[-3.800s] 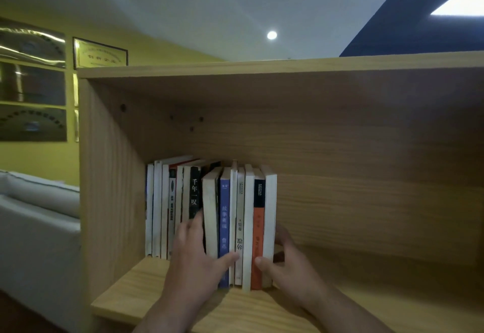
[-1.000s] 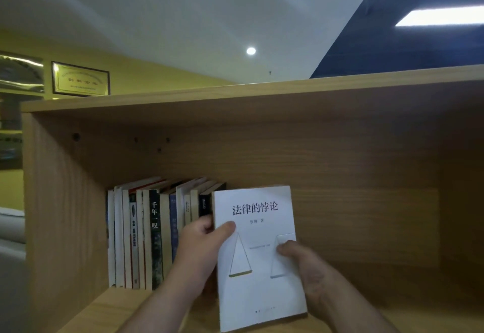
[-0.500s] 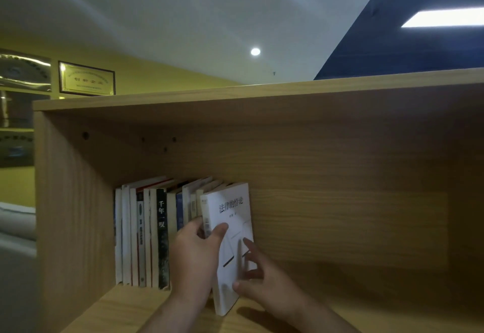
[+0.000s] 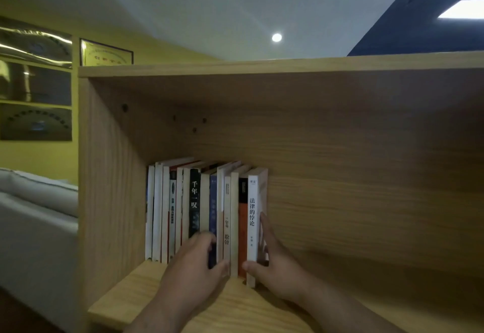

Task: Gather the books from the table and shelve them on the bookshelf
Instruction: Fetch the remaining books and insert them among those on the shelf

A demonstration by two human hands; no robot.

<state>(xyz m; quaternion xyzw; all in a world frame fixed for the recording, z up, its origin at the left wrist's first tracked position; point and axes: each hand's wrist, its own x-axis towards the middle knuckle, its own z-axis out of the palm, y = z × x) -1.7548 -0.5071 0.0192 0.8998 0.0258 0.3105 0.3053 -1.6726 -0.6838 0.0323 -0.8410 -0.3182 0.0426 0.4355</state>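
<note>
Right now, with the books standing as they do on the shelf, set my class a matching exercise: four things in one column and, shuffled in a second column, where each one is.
Column one
1. white-spined book
2. orange-spined book
3. black-spined book
4. right hand

Column two
A. second from the right end of the row
B. fingers flat against the end book's cover
C. at the row's right end
D. mid-row, its foot behind the left hand

Pairs: 1-C, 2-A, 3-D, 4-B

Dim, soft view; ceiling spotlight [image 4: 276, 37] glares, bookshelf [image 4: 340, 149] interior shadowed.
</note>
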